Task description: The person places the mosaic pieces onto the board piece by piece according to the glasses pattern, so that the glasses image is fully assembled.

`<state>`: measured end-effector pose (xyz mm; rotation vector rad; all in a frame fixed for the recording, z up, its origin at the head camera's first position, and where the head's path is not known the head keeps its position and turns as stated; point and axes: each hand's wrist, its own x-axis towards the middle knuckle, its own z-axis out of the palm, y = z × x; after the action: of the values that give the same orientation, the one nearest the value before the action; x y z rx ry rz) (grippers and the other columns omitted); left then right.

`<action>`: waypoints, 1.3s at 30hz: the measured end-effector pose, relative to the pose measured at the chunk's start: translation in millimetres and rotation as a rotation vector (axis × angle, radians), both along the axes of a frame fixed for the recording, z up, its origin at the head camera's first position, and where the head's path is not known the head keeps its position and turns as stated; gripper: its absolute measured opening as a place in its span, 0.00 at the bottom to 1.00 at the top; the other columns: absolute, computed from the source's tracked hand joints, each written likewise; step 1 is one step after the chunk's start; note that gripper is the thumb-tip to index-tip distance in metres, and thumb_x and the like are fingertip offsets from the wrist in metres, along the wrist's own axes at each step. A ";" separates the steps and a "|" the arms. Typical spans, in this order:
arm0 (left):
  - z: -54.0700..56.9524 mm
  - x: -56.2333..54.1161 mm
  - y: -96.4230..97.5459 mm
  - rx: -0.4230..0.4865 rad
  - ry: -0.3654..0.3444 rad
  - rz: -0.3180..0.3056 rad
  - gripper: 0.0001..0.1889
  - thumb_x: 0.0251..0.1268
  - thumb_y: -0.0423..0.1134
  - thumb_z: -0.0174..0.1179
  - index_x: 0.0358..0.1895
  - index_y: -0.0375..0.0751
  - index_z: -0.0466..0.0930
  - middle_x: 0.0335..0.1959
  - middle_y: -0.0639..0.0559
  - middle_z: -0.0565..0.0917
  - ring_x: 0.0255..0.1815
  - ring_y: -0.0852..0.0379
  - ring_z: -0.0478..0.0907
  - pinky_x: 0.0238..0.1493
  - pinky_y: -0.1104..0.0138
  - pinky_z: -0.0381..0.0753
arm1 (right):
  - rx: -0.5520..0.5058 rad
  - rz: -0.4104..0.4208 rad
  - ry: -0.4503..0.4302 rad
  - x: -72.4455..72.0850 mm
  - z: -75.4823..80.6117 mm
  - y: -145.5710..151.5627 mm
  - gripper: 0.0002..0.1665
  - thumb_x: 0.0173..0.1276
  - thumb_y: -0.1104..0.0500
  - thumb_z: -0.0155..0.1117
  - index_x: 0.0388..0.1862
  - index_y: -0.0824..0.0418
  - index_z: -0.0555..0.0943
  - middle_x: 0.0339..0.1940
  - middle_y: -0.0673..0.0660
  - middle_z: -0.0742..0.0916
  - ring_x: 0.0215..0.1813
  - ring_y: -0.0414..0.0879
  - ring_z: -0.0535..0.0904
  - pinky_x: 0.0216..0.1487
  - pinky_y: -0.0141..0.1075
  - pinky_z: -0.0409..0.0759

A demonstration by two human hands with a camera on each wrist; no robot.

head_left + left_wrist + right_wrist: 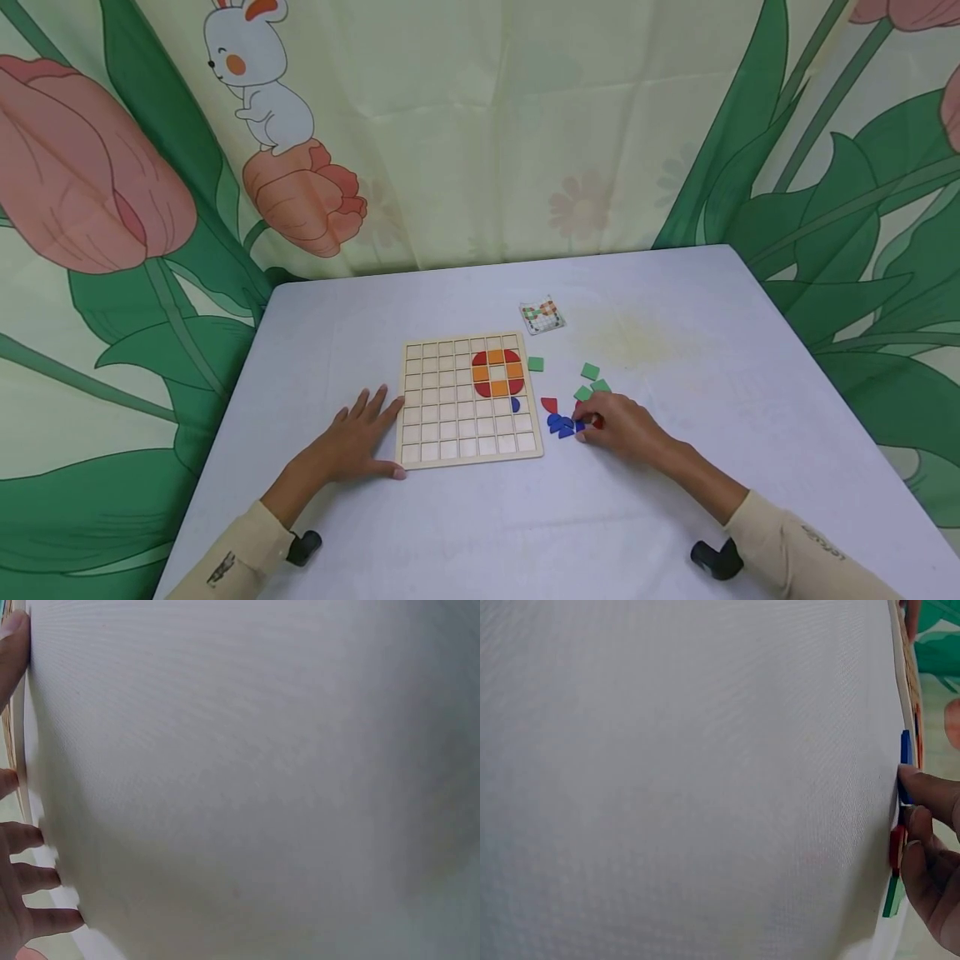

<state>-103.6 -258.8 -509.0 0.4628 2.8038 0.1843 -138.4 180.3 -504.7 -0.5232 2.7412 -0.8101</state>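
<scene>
A square wooden grid board point(438, 421) lies flat on the table. Red quarter-round and orange square pieces form a ring point(481, 374) in its upper right cells, with a blue half-round piece point(515, 404) just below. My left hand point(352, 442) is spread at the board's left edge, fingers straight, thumb at the lower left corner. Right of the board, my right hand point(626, 425) pinches a blue piece point(580, 426) between thumb and forefinger at a small pile of blue pieces point(559, 426). In the right wrist view the thumb point(922, 791) overlaps blue; red and green pieces lie close by.
Several green squares point(590, 372) lie above my right hand, and one green square point(536, 364) sits beside the board's right edge. A red quarter-round piece point(550, 405) lies near the blue pile. Behind the board is a small pattern card point(542, 316). A printed curtain point(487, 125) hangs behind the table.
</scene>
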 end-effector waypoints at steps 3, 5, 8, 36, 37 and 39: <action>-0.5 -0.1 -0.2 0.000 0.000 -0.001 0.62 0.45 0.78 0.64 0.81 0.47 0.52 0.82 0.35 0.51 0.80 0.28 0.46 0.70 0.31 0.57 | 0.004 0.033 0.020 1.3 1.4 -1.8 0.16 0.56 0.62 0.80 0.43 0.55 0.87 0.37 0.47 0.84 0.38 0.41 0.77 0.37 0.27 0.79; -1.0 -0.2 -0.4 0.001 -0.002 -0.001 0.62 0.45 0.78 0.64 0.81 0.47 0.52 0.82 0.35 0.50 0.80 0.28 0.46 0.70 0.31 0.57 | 0.002 0.055 0.031 1.8 1.7 -1.9 0.16 0.56 0.62 0.79 0.44 0.54 0.86 0.38 0.46 0.85 0.39 0.41 0.78 0.38 0.27 0.79; -1.7 -0.3 -0.8 -0.004 -0.004 -0.001 0.63 0.45 0.79 0.63 0.81 0.47 0.51 0.82 0.36 0.50 0.81 0.28 0.46 0.70 0.31 0.57 | -0.009 0.075 0.031 2.2 2.5 -1.9 0.16 0.57 0.62 0.79 0.44 0.53 0.86 0.39 0.47 0.86 0.41 0.40 0.79 0.38 0.27 0.80; -1.3 -0.1 -0.5 0.002 0.001 0.007 0.63 0.44 0.79 0.63 0.81 0.48 0.52 0.82 0.36 0.50 0.81 0.28 0.45 0.70 0.31 0.57 | -0.320 0.105 -0.231 -17.2 5.2 -24.9 0.14 0.66 0.62 0.70 0.51 0.59 0.85 0.36 0.52 0.83 0.29 0.45 0.79 0.27 0.33 0.81; -0.9 0.3 -0.1 0.002 -0.002 0.009 0.63 0.44 0.78 0.64 0.81 0.48 0.52 0.82 0.36 0.50 0.81 0.28 0.45 0.70 0.31 0.57 | -0.329 0.101 -0.245 -18.0 5.2 -27.0 0.14 0.66 0.63 0.69 0.51 0.59 0.85 0.36 0.53 0.83 0.28 0.46 0.79 0.27 0.33 0.81; -0.3 1.0 0.5 0.006 -0.007 0.013 0.63 0.44 0.78 0.64 0.81 0.48 0.52 0.82 0.36 0.50 0.81 0.28 0.45 0.70 0.31 0.57 | -0.346 0.091 -0.275 -19.7 5.1 -30.7 0.13 0.66 0.63 0.68 0.50 0.60 0.85 0.35 0.53 0.83 0.27 0.47 0.79 0.27 0.34 0.81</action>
<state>-102.6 -258.3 -509.3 0.4442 2.8009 0.1973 -158.1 149.7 -499.7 -0.5488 2.3225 -1.2408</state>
